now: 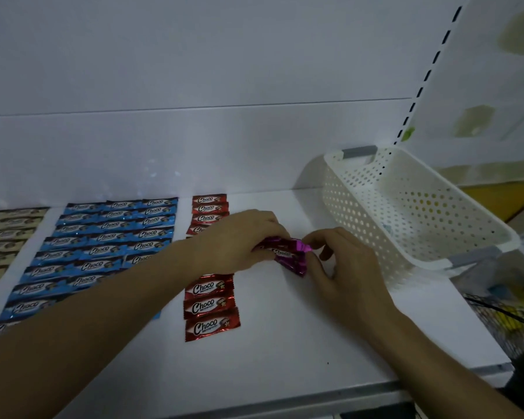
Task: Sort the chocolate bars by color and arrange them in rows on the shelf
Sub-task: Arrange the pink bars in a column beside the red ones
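Left hand [239, 240] grips the left end of the purple chocolate bars [285, 252]; right hand [342, 267] pinches the right end. Long axis lies left to right across the shelf [285, 343].

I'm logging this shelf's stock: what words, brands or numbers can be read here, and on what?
"Choco": on the red bars, white script.
"Choco": on the blue bars, same script.
Small line under each "Choco": too small to read.
Cream bars: print too blurred to read.
Purple bars in the left hand and right hand: print mostly covered, unreadable.
White basket: no text.
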Available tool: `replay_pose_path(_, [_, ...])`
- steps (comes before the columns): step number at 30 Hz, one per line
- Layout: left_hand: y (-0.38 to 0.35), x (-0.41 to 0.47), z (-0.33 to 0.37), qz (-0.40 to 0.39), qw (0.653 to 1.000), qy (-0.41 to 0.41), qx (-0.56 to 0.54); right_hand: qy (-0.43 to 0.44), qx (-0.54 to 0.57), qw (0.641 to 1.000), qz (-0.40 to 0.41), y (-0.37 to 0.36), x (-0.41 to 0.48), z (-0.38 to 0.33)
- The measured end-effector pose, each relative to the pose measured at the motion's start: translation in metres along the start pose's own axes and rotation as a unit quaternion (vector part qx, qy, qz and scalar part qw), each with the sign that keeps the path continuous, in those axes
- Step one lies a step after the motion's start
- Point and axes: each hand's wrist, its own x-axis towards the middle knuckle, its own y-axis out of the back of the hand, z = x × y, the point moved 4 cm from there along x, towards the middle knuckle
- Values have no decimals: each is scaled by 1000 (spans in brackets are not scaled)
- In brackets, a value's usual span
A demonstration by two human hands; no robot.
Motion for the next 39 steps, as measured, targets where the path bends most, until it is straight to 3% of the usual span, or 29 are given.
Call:
replay_pose_path(7, [22, -4, 6, 103, 991, 58, -60, -22, 42, 999, 4, 2, 5, -4])
replay_pose_path(13, [34, -19, 15, 83, 974, 100, -186, -48, 140, 989, 14, 6, 28, -22])
replay_pose_path(18, [52, -41, 3, 145, 914, 165, -342, -157, 325, 932, 42, 6, 46, -24])
replay_pose_path(23, [48, -59, -7, 211, 801, 245, -504, -195, 389, 900, 38, -9, 70, -27])
replay_pose_path(25, [41, -63, -9, 224, 736, 273, -577, -220, 355, 908, 26, -23, 83, -18])
replay_pose_path(28, [34, -67, -15, 232, 648, 301, -661, -217, 175, 960, -34, -48, 104, 2])
replay_pose_path(31, [35, -71, -19, 232, 602, 288, -708, -183, 10, 979, -86, -67, 117, 14])
replay_pose_path(33, [37, -73, -20, 244, 602, 285, -705, -172, -47, 979, -100, -75, 120, 19])
replay_pose_path(35, [40, -74, -20, 259, 622, 289, -680, -146, -88, 981, -91, -81, 120, 22])
replay_pose_path(39, [41, -73, -18, 277, 660, 284, -638, -67, -88, 993, -38, -77, 116, 20])
